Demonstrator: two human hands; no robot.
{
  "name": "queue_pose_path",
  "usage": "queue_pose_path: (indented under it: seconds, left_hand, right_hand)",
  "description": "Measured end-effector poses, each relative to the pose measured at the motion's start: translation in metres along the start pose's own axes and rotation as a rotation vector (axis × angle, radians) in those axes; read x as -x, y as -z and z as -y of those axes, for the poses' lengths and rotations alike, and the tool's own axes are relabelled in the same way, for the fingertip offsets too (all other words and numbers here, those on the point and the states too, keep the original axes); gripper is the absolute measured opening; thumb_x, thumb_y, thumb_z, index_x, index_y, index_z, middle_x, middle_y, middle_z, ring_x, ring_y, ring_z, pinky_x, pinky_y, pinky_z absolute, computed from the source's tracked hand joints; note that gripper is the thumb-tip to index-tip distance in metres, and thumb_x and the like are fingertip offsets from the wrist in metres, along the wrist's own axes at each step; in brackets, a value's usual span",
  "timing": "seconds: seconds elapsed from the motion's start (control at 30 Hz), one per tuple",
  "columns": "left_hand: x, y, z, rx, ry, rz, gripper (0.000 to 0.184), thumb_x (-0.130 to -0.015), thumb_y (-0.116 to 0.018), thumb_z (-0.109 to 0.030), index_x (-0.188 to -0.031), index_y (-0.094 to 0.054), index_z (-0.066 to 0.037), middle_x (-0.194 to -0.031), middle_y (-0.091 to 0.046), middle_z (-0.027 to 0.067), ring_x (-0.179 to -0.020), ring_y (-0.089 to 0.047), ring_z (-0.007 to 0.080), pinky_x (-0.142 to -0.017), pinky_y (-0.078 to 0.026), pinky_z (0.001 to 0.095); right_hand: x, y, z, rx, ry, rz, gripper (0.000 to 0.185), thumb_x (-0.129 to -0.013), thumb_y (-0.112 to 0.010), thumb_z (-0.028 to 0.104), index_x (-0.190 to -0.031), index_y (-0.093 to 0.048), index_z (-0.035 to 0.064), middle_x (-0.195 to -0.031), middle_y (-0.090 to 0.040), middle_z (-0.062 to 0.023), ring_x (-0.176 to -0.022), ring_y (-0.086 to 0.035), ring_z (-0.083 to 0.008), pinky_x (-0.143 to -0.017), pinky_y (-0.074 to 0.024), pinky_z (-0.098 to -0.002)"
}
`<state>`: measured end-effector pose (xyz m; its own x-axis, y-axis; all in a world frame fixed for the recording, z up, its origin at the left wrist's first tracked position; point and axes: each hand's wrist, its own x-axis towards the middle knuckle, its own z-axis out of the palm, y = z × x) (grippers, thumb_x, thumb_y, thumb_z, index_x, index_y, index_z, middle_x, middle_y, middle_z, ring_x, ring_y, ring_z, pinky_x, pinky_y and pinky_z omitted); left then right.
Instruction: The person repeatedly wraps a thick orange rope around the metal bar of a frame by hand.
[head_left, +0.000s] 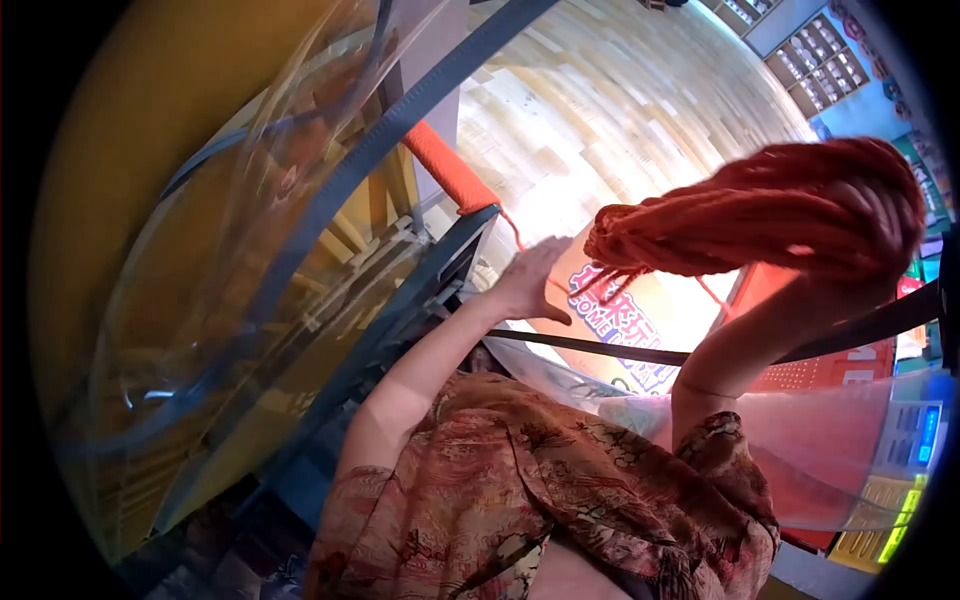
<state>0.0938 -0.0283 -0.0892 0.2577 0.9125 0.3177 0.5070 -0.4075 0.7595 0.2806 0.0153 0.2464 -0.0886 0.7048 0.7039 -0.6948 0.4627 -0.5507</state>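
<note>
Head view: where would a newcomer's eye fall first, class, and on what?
The large hank of red yarn, held up at right in the right hand, dominates. Next come the orange-red wrapping on a bar, above and left of the open left hand, and the colourful lettering near centre.

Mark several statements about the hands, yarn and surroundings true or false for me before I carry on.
1. The right hand grips a hank of red yarn. True.
2. An orange-red strand runs from the wrapped bar toward the left hand. True.
3. The left hand is clenched in a fist. False: its fingers are extended, thumb apart.
4. The shirt is plain white. False: it is patterned in reddish-brown tones.
5. The floor shows pale planks. True.
</note>
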Motion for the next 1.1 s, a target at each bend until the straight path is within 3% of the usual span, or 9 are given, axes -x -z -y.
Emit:
queue_pose_path:
  seconds: [0.1, 0.13, 0.23, 0.37, 0.53, 0.73, 0.87, 0.97, 1.1]
  left_hand:
    - [0.008, -0.071, 0.016, 0.496, -0.032, 0.017, 0.081, -0.063, -0.082, -0.036, -0.129, -0.045, -0.006, -0.119, -0.057, 0.0183, -0.112, -0.054, 0.0328, -0.095, -0.044, 0.0388]
    - [0.009, -0.076, 0.008, 0.376, 0.082, 0.183, 0.065, -0.07, -0.074, -0.032, -0.126, -0.05, -0.009, -0.118, -0.058, 0.0175, -0.109, -0.056, 0.0308, -0.092, -0.045, 0.0384]
    - [0.023, -0.098, 0.018, 0.033, 0.328, 0.506, 0.021, -0.08, -0.058, -0.02, -0.099, -0.066, -0.015, -0.104, -0.063, 0.0167, -0.094, -0.062, 0.0286, -0.079, -0.05, 0.0387]
    - [0.082, -0.093, 0.092, -0.49, 0.357, 0.138, 0.019, -0.079, -0.057, -0.015, -0.092, -0.066, -0.006, -0.089, -0.064, 0.0164, -0.09, -0.063, 0.032, -0.079, -0.051, 0.0398]
    - [0.065, -0.038, 0.072, -0.288, 0.868, 0.317, 0.018, -0.086, -0.054, -0.017, -0.09, -0.065, -0.004, -0.086, -0.064, 0.0164, -0.083, -0.062, 0.0349, -0.077, -0.05, 0.0429]
    - [0.047, 0.093, -0.093, -0.443, -0.389, -0.556, 0.02, -0.074, -0.064, 0.002, -0.093, -0.06, -0.005, -0.093, -0.058, 0.0103, -0.084, -0.056, 0.0303, -0.069, -0.047, 0.035]
    - [0.142, 0.148, -0.174, -0.733, -0.208, -0.772, 0.024, -0.074, -0.065, 0.003, -0.096, -0.06, -0.004, -0.099, -0.054, 0.008, -0.09, -0.055, 0.0223, -0.076, -0.049, 0.0318]
    - [0.175, 0.161, -0.186, -0.927, -0.593, -0.937, 0.01, -0.085, -0.054, -0.001, -0.093, -0.058, -0.001, -0.094, -0.053, 0.0095, -0.081, -0.058, 0.0284, -0.07, -0.053, 0.0396]
    - [0.212, 0.157, -0.163, -1.224, 0.13, -0.626, 0.013, -0.08, -0.059, 0.003, -0.092, -0.059, -0.001, -0.095, -0.056, 0.0128, -0.085, -0.059, 0.0287, -0.078, -0.051, 0.0398]
  right_hand:
    - [-0.008, 0.02, 0.059, -0.267, -0.207, 0.149, 0.012, -0.088, -0.044, 0.016, -0.089, -0.053, 0.0078, -0.075, -0.054, 0.0012, -0.066, -0.052, -0.006, -0.073, -0.0379, -0.0247]
    - [0.001, 0.0, 0.047, -0.652, -0.304, 0.193, 0.013, -0.089, -0.041, 0.013, -0.087, -0.053, 0.0104, -0.071, -0.05, 0.005, -0.064, -0.049, -0.0053, -0.073, -0.0374, -0.0246]
    - [0.008, 0.02, 0.077, -0.365, -0.146, 0.088, 0.011, -0.086, -0.048, 0.003, -0.086, -0.054, 0.0121, -0.07, -0.05, 0.0054, -0.064, -0.05, -0.0066, -0.076, -0.0394, -0.0257]
    - [0.017, 0.039, 0.111, -0.469, -0.112, 0.072, 0.006, -0.085, -0.051, 0.003, -0.091, -0.052, 0.0025, -0.076, -0.048, -0.0026, -0.073, -0.048, -0.0116, -0.075, -0.0397, -0.0298]
    - [0.017, 0.098, 0.131, 0.7, 0.269, 0.001, 0.01, -0.087, -0.048, 0.004, -0.091, -0.051, -0.0049, -0.071, -0.047, -0.0036, -0.065, -0.048, -0.0123, -0.064, -0.0418, -0.0251]
    - [0.036, 0.109, 0.045, 0.803, 0.165, -0.238, 0.018, -0.092, -0.053, 0.012, -0.086, -0.057, -0.0039, -0.074, -0.059, -0.0108, -0.067, -0.058, -0.018, -0.065, -0.0494, -0.0295]
    - [0.035, 0.103, 0.01, 0.595, -0.022, -0.166, 0.014, -0.092, -0.052, 0.008, -0.089, -0.055, -0.0045, -0.067, -0.053, -0.0076, -0.063, -0.056, -0.0193, -0.064, -0.0508, -0.0334]
    - [0.029, 0.089, -0.01, 0.264, -0.28, -0.032, 0.018, -0.094, -0.048, 0.015, -0.089, -0.052, -0.0012, -0.066, -0.048, -0.0052, -0.061, -0.053, -0.0186, -0.064, -0.0492, -0.0326]
    - [0.029, 0.042, -0.035, -0.124, -0.674, 0.148, 0.021, -0.099, -0.038, 0.025, -0.09, -0.044, 0.0061, -0.065, -0.036, 0.0027, -0.059, -0.04, -0.0094, -0.062, -0.0388, -0.0246]
